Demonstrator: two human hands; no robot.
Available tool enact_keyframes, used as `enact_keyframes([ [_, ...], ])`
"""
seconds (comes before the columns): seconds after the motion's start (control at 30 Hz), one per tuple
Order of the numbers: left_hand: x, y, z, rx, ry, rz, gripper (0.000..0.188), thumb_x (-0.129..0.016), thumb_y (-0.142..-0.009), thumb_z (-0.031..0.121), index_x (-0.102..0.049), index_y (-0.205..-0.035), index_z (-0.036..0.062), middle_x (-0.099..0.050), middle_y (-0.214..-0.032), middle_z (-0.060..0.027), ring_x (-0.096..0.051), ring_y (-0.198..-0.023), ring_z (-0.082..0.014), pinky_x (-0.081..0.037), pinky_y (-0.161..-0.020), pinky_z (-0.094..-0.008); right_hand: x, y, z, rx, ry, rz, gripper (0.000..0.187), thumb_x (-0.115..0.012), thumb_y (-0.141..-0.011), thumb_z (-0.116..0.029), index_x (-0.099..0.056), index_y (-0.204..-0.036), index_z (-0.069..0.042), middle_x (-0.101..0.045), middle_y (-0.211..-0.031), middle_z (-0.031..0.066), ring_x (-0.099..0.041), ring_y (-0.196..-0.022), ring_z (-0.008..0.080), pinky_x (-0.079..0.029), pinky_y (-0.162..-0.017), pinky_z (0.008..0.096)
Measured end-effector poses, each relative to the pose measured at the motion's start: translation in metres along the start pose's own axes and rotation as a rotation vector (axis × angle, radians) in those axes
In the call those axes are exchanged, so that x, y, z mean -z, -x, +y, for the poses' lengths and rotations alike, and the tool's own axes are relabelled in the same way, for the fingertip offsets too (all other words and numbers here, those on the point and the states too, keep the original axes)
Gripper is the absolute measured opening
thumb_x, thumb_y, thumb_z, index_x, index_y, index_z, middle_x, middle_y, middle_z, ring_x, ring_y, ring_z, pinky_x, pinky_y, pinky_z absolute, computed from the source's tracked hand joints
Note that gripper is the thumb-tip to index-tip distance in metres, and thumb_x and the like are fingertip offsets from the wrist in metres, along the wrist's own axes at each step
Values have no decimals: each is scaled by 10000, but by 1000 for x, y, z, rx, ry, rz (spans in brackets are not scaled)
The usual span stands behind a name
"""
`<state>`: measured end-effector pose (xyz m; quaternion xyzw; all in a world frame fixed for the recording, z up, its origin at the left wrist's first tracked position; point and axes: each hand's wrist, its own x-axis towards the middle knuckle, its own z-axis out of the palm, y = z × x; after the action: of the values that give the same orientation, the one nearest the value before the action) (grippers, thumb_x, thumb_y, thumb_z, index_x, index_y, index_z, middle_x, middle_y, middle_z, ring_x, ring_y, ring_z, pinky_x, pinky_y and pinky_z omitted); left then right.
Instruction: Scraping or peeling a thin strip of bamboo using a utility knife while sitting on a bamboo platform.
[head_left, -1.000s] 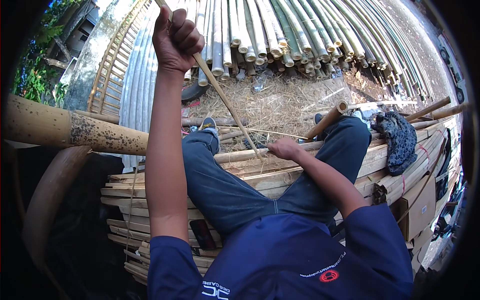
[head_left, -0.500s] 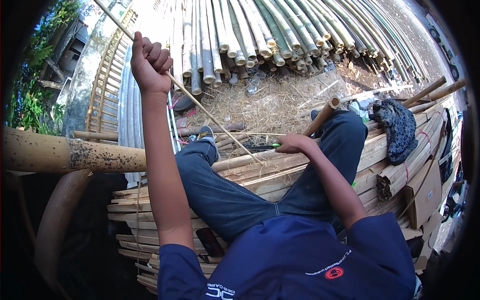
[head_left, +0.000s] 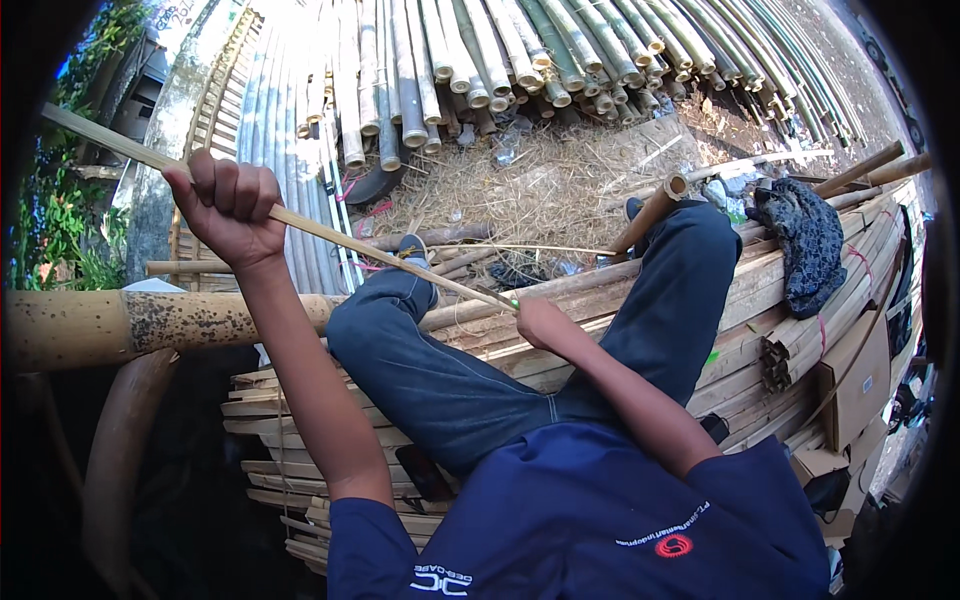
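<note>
My left hand (head_left: 232,205) is raised at the upper left, fist closed around a long thin bamboo strip (head_left: 380,258). The strip slants down to the right to my right hand (head_left: 541,320), which grips its lower end between my knees. I sit in blue jeans (head_left: 450,380) on a stack of split bamboo slats (head_left: 790,300). What else the right hand holds is hidden.
A thick bamboo pole (head_left: 120,325) runs across at the left. Many bamboo culms (head_left: 520,60) lie stacked ahead, with dry shavings (head_left: 540,190) on the ground below them. A dark cloth (head_left: 805,245) lies on the slats at right. A short bamboo tube (head_left: 650,212) rests by my right knee.
My left hand has swung down and to the left with the strip, which now lies flatter. My right hand has stayed at the strip's lower end between my knees.
</note>
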<state>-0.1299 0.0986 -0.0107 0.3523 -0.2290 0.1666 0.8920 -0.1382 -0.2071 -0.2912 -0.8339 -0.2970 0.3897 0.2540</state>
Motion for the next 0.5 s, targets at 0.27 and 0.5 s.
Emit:
enact_keyframes([
  [0.27, -3, 16, 8, -20, 107, -42, 459, -491, -951, 375, -253, -615, 172, -166, -456, 73, -88, -337, 2, -88, -284, -190, 17, 1, -15, 43, -17, -72, 364, -426, -927, -273, -582, -882, 53, -616, -840, 278, -605, -823, 440, -482, -690, 478],
  [0.5, -16, 9, 0, 46, 269, -250, 503, -544, -937, 299, -221, -570, 181, -167, -437, 89, -103, -327, 14, -63, -297, -207, -14, 6, 2, 168, -178, 211, 341, -420, -946, -247, -518, -844, 63, -572, -734, 287, -566, -725, 470, -437, -666, 523],
])
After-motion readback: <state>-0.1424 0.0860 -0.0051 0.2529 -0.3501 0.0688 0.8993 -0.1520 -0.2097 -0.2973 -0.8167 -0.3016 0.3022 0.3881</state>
